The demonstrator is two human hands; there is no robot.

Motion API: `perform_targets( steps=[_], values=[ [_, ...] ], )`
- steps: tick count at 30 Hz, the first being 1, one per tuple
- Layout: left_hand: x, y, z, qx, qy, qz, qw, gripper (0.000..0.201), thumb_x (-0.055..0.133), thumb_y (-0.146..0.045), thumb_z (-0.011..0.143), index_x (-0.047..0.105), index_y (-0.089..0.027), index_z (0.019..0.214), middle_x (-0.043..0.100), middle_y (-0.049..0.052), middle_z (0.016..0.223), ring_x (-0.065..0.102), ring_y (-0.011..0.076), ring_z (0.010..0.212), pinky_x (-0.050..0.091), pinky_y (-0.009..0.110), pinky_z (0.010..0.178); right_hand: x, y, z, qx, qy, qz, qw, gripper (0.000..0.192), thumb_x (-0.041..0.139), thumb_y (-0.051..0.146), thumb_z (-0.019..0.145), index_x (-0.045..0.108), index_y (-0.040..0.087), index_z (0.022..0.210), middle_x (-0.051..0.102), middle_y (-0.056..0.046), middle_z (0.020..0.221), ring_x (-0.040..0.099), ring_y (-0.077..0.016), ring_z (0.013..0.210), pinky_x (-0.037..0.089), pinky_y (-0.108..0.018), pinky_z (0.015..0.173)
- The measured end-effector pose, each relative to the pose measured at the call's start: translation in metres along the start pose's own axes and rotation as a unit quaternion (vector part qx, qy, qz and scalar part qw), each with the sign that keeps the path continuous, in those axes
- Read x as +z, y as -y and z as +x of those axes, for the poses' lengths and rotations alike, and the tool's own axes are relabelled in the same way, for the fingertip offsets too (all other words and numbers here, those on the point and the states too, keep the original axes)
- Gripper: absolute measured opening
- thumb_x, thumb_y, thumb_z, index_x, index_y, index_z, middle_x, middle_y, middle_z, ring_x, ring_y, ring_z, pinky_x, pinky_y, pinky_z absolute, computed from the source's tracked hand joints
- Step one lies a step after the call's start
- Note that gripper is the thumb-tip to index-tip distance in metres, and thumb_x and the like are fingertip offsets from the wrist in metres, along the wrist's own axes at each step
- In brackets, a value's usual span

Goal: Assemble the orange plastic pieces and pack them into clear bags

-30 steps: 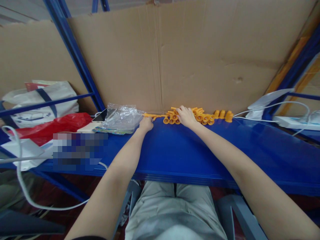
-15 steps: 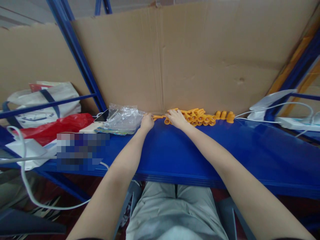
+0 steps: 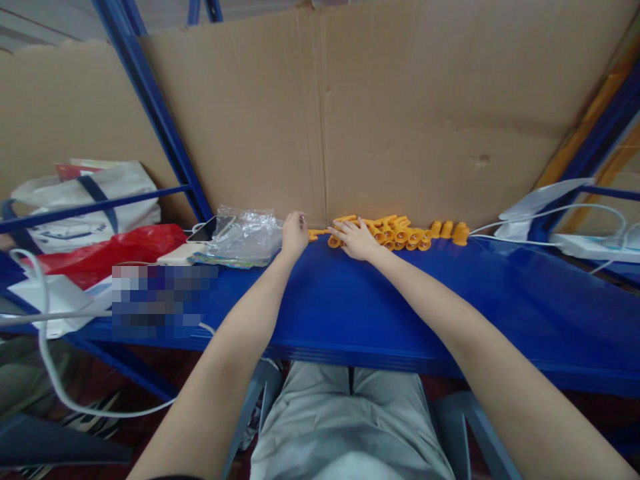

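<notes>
Blue metal shelf (image 3: 350,300) carries small orange plastic caps (image 3: 400,233) against brown cardboard backing (image 3: 400,113). Right hand (image 3: 356,240) lies flat, fingers spread, on the caps' left end. Left hand (image 3: 294,233) beside them is curled; its hold cannot be told.

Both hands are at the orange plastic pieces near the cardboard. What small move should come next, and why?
Probably the right hand should close on one orange piece at the left end of the pile. Its fingers lie spread over those pieces, and the left hand waits beside a few loose pieces on the blue shelf. Whether the left hand holds anything is unclear.
</notes>
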State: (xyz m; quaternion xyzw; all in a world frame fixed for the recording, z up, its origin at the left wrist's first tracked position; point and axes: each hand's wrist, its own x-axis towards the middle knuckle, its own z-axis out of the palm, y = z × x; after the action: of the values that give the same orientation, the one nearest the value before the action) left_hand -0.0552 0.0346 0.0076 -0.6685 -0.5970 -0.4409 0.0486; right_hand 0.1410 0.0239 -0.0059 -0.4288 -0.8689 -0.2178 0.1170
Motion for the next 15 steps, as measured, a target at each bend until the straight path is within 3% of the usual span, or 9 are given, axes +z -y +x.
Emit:
perform_targets(
  steps=[6,10,15],
  values=[
    [0.002,-0.01,-0.001,0.038,0.01,-0.009,0.999,0.041,0.044,-0.009,0.091,0.059,-0.012,0.129,0.067,0.01,0.111,0.063,0.0196,0.104,0.048,0.031,0.099,-0.016,-0.017,-0.018,0.015,-0.024,0.003,1.0,0.061,0.046,0.015,0.091,0.04,0.019,0.152,0.035,-0.015,0.16,0.038,-0.0311,0.143,0.02,-0.064,0.115],
    [0.003,-0.015,-0.003,0.039,0.021,-0.013,0.999,0.043,0.046,-0.011,0.092,0.058,-0.011,0.133,0.069,0.011,0.113,0.064,0.0203,0.105,0.048,0.031,0.099,-0.028,-0.048,-0.039,0.043,-0.057,-0.001,0.997,0.059,0.048,0.019,0.089,0.044,0.018,0.148,0.038,-0.015,0.159,0.039,-0.0334,0.141,0.021,-0.066,0.113],
    [0.003,-0.018,-0.007,0.03,0.051,-0.014,0.998,0.043,0.05,-0.015,0.093,0.057,-0.012,0.135,0.072,0.011,0.113,0.067,0.0218,0.105,0.05,0.032,0.097,-0.03,-0.113,-0.069,0.195,-0.155,0.027,0.968,0.057,0.049,0.024,0.087,0.048,0.019,0.145,0.043,-0.018,0.154,0.043,-0.0374,0.136,0.028,-0.069,0.106]
  ],
)
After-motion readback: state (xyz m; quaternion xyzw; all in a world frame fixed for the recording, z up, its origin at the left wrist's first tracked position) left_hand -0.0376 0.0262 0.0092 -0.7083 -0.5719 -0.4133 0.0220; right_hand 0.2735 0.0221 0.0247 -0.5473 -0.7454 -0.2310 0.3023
